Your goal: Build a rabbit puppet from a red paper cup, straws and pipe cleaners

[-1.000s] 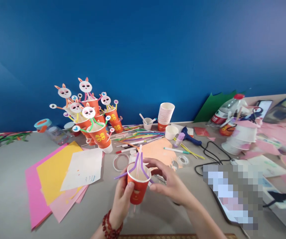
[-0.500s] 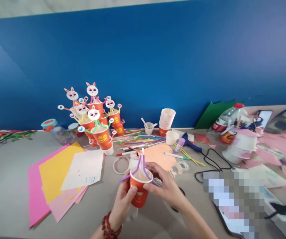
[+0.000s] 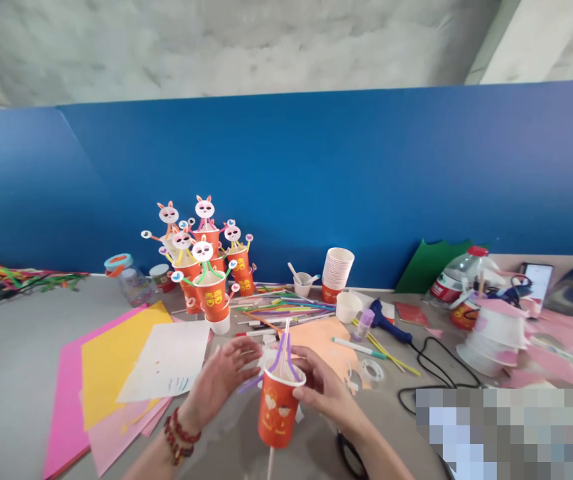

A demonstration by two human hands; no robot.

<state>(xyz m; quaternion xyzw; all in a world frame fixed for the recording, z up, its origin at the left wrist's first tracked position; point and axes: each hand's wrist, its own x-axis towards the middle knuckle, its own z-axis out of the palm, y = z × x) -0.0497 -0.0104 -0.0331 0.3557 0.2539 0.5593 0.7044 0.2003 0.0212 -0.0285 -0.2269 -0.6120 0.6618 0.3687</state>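
A red paper cup (image 3: pixel 280 417) with a white rim and gold print stands upright in front of me. My right hand (image 3: pixel 327 387) grips its right side near the rim, thumb toward me. My left hand (image 3: pixel 224 379) is apart from the cup on its left, fingers spread, holding nothing. Bent purple strips (image 3: pixel 282 357) rise from inside the cup beside a white straw (image 3: pixel 271 460), which also sticks out below the cup. One purple strip reaches out to the left, beneath my left fingers. Behind stand several finished red cups (image 3: pixel 212 300) with rabbit heads (image 3: pixel 203 251).
Coloured paper sheets (image 3: pixel 166 363) lie at left. Loose straws and pens (image 3: pixel 281 307), a stack of paper cups (image 3: pixel 337 267), a glue gun (image 3: pixel 389 327) and its black cable are farther back. A bottle (image 3: pixel 454 280) and white cups (image 3: pixel 494 333) stand at right.
My left hand has let go of the cup and moved left, its fingers opening. My right hand still holds the cup. The view has tilted upward.
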